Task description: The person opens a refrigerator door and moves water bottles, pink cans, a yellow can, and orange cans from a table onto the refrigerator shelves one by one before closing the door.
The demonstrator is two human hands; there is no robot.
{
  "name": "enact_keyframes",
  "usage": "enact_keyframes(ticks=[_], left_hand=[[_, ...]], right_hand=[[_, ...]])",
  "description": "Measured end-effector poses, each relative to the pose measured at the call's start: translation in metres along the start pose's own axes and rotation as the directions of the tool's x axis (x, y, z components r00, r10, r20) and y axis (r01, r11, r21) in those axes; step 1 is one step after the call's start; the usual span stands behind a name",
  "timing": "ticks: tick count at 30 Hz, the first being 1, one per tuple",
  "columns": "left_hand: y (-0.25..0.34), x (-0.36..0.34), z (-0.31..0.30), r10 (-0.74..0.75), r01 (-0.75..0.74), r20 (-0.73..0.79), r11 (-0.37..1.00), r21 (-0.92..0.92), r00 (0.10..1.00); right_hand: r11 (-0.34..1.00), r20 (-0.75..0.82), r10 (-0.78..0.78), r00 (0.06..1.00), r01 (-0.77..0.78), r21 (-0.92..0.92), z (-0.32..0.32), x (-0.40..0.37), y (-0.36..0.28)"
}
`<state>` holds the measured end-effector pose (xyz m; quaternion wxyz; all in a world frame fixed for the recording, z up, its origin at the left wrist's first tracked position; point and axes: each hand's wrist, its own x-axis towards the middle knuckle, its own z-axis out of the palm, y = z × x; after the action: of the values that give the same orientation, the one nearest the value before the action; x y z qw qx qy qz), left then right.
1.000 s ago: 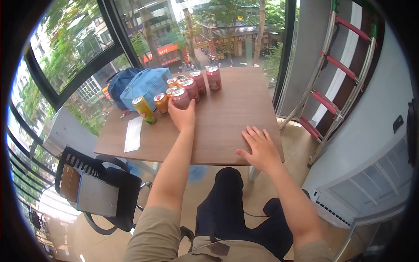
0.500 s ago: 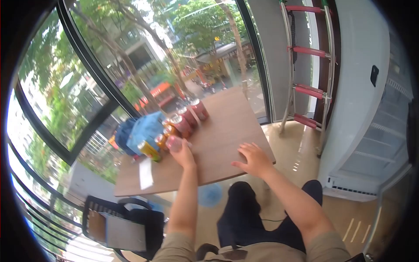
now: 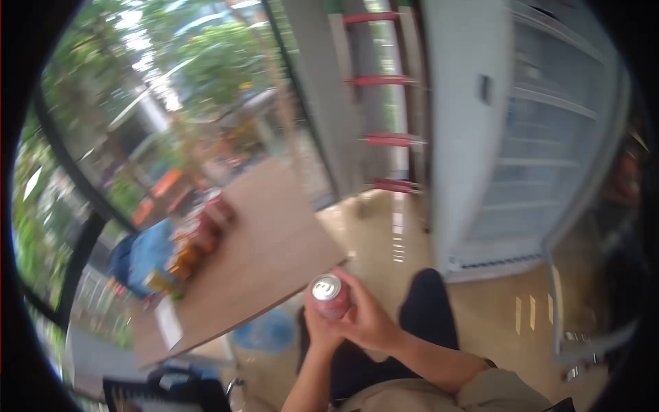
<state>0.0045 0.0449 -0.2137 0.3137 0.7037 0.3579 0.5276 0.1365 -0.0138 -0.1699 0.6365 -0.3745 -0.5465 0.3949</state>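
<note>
A reddish-pink drink can (image 3: 332,302), its silver lid facing up, is held in front of my body just off the table's near edge. My left hand (image 3: 321,331) cups it from the left and below, fingers closed. On the other side, my right hand (image 3: 367,317) wraps around it, thumb across the front. A blurred row of red cans (image 3: 204,229) and orange cans (image 3: 182,259) stands on the wooden table (image 3: 264,226), with a yellow-green can (image 3: 161,283) at its near end.
A blue cloth bag (image 3: 149,255) lies behind the cans, and a white paper (image 3: 168,323) near the table edge. A ladder (image 3: 390,141) leans by the wall. The glass-door fridge (image 3: 528,165) stands open at right. A black chair (image 3: 165,388) is at lower left.
My left hand has brought the can from the row toward my body. My right hand has left the table and closed around it too. The view has swung right, toward the fridge.
</note>
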Motion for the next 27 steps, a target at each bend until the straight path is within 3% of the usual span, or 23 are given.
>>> enact_keyframes(ticks=[1, 2, 4, 5, 7, 8, 10, 11, 12, 14, 15, 16, 18, 20, 22, 24, 25, 27], left_hand=[[-0.008, -0.009, 0.018, -0.128, 0.134, 0.042, 0.969, -0.21, 0.991], [0.016, -0.001, 0.028, -0.025, 0.048, 0.156, 0.988, -0.149, 0.988], [0.04, 0.0, 0.052, -0.006, 0.031, 0.275, 0.996, -0.089, 0.961], [0.053, 0.001, 0.069, 0.021, 0.026, 0.334, 0.99, -0.136, 0.942], [0.071, 0.0, 0.095, 0.137, -0.192, 0.433, 0.978, 0.084, 0.891], [0.072, -0.005, 0.113, 0.046, 0.015, 0.483, 0.992, -0.122, 0.874], [0.095, -0.006, 0.123, 0.301, -0.283, 0.564, 0.951, -0.122, 0.769], [0.104, -0.009, 0.126, 0.132, 0.033, 0.698, 0.975, -0.218, 0.704], [0.109, -0.004, 0.132, 0.159, 0.022, 0.688, 0.969, -0.247, 0.708], [0.114, 0.011, 0.139, 0.41, -0.367, 0.751, 0.9, -0.238, 0.519], [0.116, 0.019, 0.141, 0.469, -0.401, 0.706, 0.873, -0.278, 0.531], [0.11, 0.029, 0.142, 0.48, -0.403, 0.702, 0.868, -0.291, 0.526], [0.087, 0.056, 0.14, 0.431, -0.423, 0.742, 0.88, -0.217, 0.514], [0.063, 0.088, 0.133, 0.4, -0.431, 0.702, 0.891, -0.145, 0.589], [0.039, 0.124, 0.121, 0.328, -0.438, 0.686, 0.899, -0.014, 0.65], [0.008, 0.15, 0.109, 0.188, -0.397, 0.639, 0.896, 0.199, 0.746], [-0.007, 0.159, 0.103, 0.182, -0.394, 0.642, 0.897, 0.202, 0.745], [-0.035, 0.172, 0.095, 0.063, -0.239, 0.551, 0.937, 0.254, 0.832]], right_hand=[[0.989, -0.054, -0.017, 0.998, 0.008, -0.151, -0.007, -0.007, 0.001], [0.977, -0.167, -0.06, 0.984, 0.024, -0.214, -0.016, -0.014, -0.004], [0.981, -0.335, 0.063, 0.94, -0.12, -0.151, -0.034, -0.026, -0.03], [0.975, -0.402, 0.046, 0.915, -0.129, -0.181, -0.05, -0.034, -0.035], [0.97, -0.491, -0.015, 0.871, -0.107, -0.219, -0.075, -0.048, -0.04], [0.97, -0.543, -0.043, 0.839, -0.095, -0.223, -0.087, -0.054, -0.042], [0.979, -0.621, -0.043, 0.783, -0.092, -0.184, -0.11, -0.065, -0.051], [0.981, -0.642, -0.097, 0.761, -0.038, -0.193, -0.125, -0.069, -0.05], [0.974, -0.637, -0.123, 0.761, -0.029, -0.223, -0.142, -0.072, -0.051], [0.993, -0.729, -0.08, 0.68, 0.114, -0.002, -0.165, -0.075, -0.059], [0.98, -0.765, -0.02, 0.643, 0.165, 0.113, -0.176, -0.078, -0.064], [0.98, -0.769, -0.031, 0.638, 0.169, 0.101, -0.188, -0.08, -0.071], [0.94, -0.807, 0.004, 0.591, 0.273, 0.205, -0.22, -0.084, -0.077], [0.96, -0.825, -0.042, 0.564, 0.252, 0.123, -0.254, -0.085, -0.08], [0.983, -0.82, -0.169, 0.547, 0.155, -0.099, -0.285, -0.078, -0.091], [0.979, -0.843, -0.172, 0.511, 0.187, -0.086, -0.317, -0.064, -0.099], [0.98, -0.866, -0.154, 0.476, 0.188, -0.071, -0.328, -0.053, -0.107], [0.981, -0.885, -0.136, 0.446, 0.186, -0.057, -0.359, -0.028, -0.118]])
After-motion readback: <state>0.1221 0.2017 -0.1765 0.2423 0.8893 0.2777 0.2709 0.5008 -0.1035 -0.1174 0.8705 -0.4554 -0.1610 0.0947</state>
